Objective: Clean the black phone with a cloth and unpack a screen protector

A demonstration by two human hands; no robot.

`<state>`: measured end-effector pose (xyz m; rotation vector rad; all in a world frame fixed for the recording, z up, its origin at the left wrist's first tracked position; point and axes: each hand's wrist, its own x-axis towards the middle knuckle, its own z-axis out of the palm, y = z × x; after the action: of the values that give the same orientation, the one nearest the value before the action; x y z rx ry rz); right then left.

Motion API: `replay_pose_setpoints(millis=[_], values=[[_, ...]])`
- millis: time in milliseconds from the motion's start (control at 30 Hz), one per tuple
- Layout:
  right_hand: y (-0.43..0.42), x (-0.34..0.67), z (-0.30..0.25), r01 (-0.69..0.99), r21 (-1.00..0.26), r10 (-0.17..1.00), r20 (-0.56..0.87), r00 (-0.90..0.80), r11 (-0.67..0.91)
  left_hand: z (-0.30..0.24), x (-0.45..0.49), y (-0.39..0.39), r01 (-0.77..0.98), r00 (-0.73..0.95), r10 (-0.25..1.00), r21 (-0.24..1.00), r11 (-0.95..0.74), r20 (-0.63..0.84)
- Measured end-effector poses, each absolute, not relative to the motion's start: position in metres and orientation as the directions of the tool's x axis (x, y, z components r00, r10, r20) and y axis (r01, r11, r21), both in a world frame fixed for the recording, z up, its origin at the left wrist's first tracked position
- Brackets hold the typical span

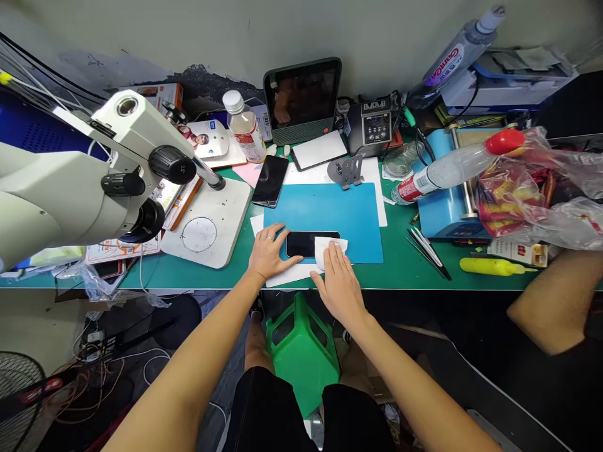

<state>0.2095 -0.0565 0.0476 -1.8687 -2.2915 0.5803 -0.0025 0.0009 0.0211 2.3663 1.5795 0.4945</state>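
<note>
You seem to be wiping the phone point(299, 242), which lies screen up on the blue mat point(325, 207) on the tabletop point(398, 267). Your left hand point(267, 252) spreads wide around its left end; your right hand point(338, 285) lies flat, pressing a white cloth point(320, 250) over the right end. Wiping the uncovered part likely calls for steady bracing and light pressure.

Bright light from out of view evenly covers your counter point(400, 267) and the white cloth point(320, 248) on the blue mat point(320, 210). Below the mat, under the counter, shadow deepens. Behind the mat, the tablet screen point(304, 94) holds a faint reflection. Wide-angle distortion stretches your forearms point(217, 333), on your side of the mat.
</note>
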Motion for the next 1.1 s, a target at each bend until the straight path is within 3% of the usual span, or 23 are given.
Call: replay_pose_setpoints(millis=[533, 1100], values=[[-0.049, 0.214, 0.046, 0.925, -0.345, 0.972, -0.109, -0.21, 0.161, 0.02, -0.002, 0.0, 0.839, 0.345, 0.927, 0.394, -0.375, 0.147], [-0.046, 0.174, 0.051, 0.812, -0.478, 0.898, -0.098, -0.428, 0.335, 0.018, -0.006, 0.003, 0.818, 0.356, 0.928, 0.445, -0.365, 0.107]])
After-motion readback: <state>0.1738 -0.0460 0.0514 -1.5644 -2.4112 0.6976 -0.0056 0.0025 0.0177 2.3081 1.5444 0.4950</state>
